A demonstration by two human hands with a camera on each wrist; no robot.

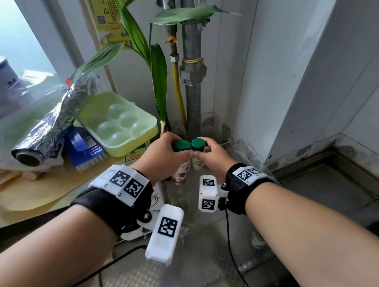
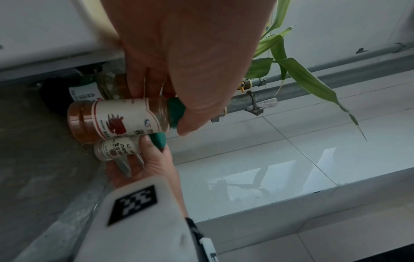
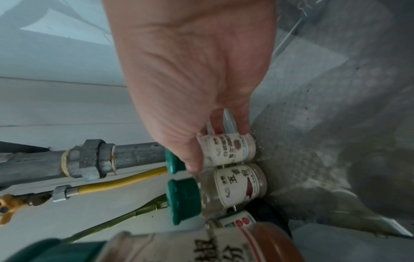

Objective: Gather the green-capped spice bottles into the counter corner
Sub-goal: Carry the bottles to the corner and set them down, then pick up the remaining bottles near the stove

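Two green-capped spice bottles stand side by side near the counter corner, caps nearly touching. My left hand (image 1: 176,145) grips the larger bottle of brown powder (image 1: 181,172) (image 2: 116,120) by its green cap (image 1: 181,146). My right hand (image 1: 203,146) grips the smaller white-labelled bottle (image 1: 198,164) (image 3: 228,150) at its cap (image 1: 198,144). The right wrist view shows a third green-capped bottle (image 3: 237,184) standing untouched between these two. Whether the held bottles rest on the counter I cannot tell.
A grey pipe (image 1: 192,95), a yellow hose (image 1: 178,89) and a leafy plant (image 1: 159,83) fill the corner behind. A dark bottle (image 2: 56,94) stands against the wall. To the left lie a green egg tray (image 1: 119,123), a foil roll (image 1: 51,128) and a blue brush (image 1: 85,146).
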